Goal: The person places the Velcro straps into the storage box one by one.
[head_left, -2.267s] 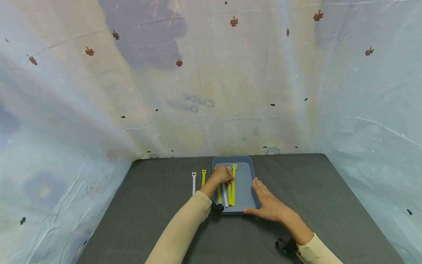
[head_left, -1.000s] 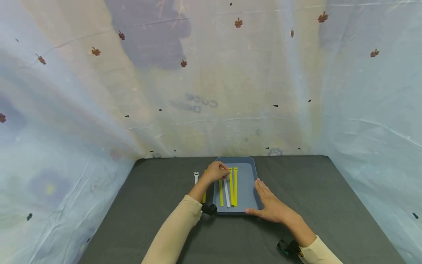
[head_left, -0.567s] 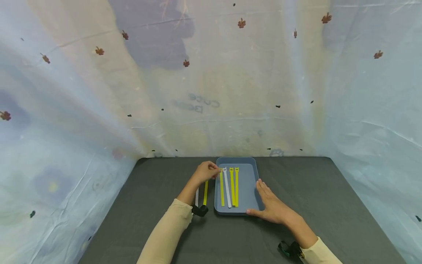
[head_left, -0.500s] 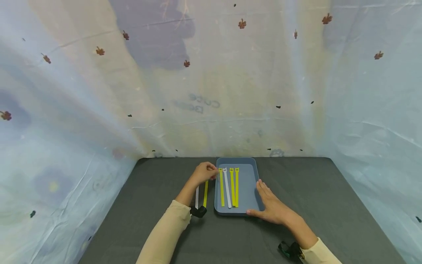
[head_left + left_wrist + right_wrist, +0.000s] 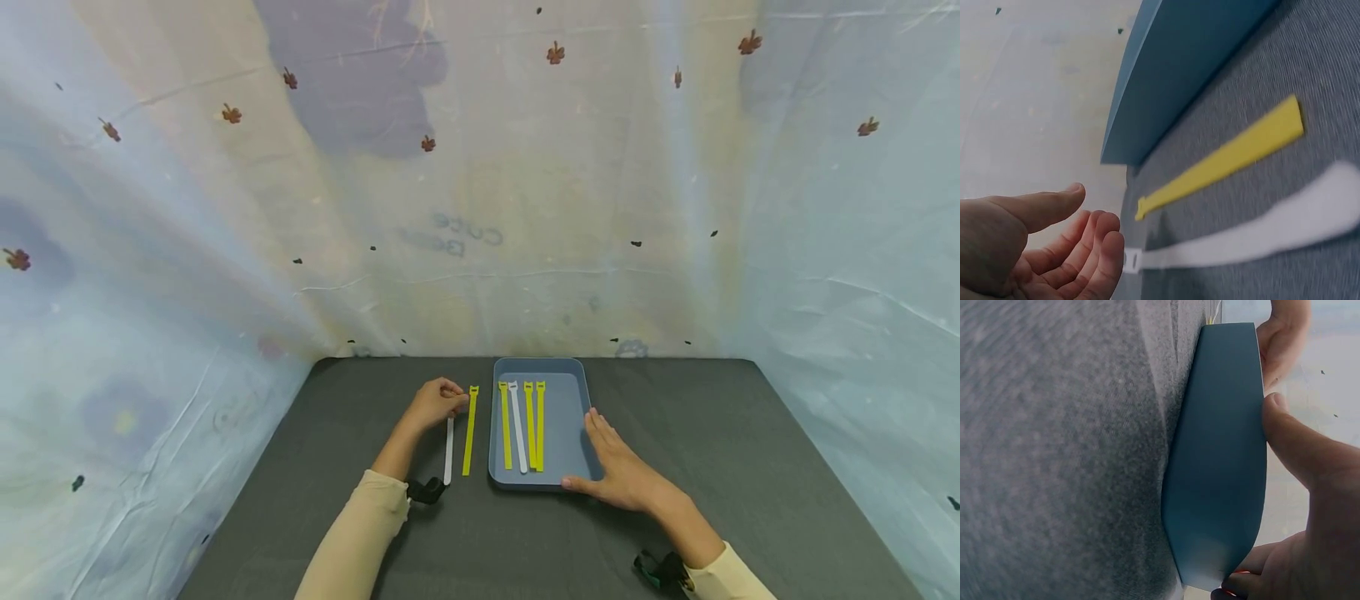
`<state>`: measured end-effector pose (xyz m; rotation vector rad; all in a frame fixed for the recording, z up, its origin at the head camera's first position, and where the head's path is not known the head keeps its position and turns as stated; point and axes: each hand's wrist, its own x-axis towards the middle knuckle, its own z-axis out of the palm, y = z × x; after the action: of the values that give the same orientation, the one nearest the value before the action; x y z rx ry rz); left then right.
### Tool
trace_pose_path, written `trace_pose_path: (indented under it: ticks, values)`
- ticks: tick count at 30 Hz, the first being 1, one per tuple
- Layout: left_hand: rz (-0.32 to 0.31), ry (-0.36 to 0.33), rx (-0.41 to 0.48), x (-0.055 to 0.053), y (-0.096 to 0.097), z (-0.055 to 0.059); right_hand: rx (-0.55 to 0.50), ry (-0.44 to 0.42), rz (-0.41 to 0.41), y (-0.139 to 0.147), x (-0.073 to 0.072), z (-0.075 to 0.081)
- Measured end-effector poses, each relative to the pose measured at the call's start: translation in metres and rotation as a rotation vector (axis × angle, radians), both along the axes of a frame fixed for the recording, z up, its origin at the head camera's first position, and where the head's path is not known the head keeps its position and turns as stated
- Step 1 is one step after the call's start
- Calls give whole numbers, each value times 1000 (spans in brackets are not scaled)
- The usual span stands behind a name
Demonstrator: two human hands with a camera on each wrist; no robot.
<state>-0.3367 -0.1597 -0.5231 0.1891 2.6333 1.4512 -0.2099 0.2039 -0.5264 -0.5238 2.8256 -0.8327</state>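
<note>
Pale sheeting [image 5: 517,200] walls the space from eight o'clock through twelve to four, with brown leaf prints [image 5: 555,53], a lavender patch [image 5: 352,92] at eleven and a blue flower [image 5: 120,417] toward eight. A dark grey table [image 5: 510,542] spreads at six.

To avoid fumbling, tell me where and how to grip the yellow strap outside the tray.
The yellow strap is probably best pinched at its wider far head, from above, by the left hand: it lies flat between the white strap and tray.

Right grip [image 5: 1335,506] touching tray [image 5: 1219,450], grey cloth [image 5: 1066,450]
</note>
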Motion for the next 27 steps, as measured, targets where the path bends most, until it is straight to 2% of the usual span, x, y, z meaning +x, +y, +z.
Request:
trace_pose_path:
  ticks: [4, 10, 15, 27]
  values:
    - [31, 7, -4, 0, -11, -3, -5, -2, -3, 0, 0, 0]
    - [78, 13, -90, 1, -22, -8, -1, -1, -3, -1, 0, -1]
    - [68, -4, -132, 0, -27, -14, -6, -5, -8, -1, 1, 1]
    - [36, -40, -127, 0, -28, -21, -3, 11, -3, 0, 0, -1]
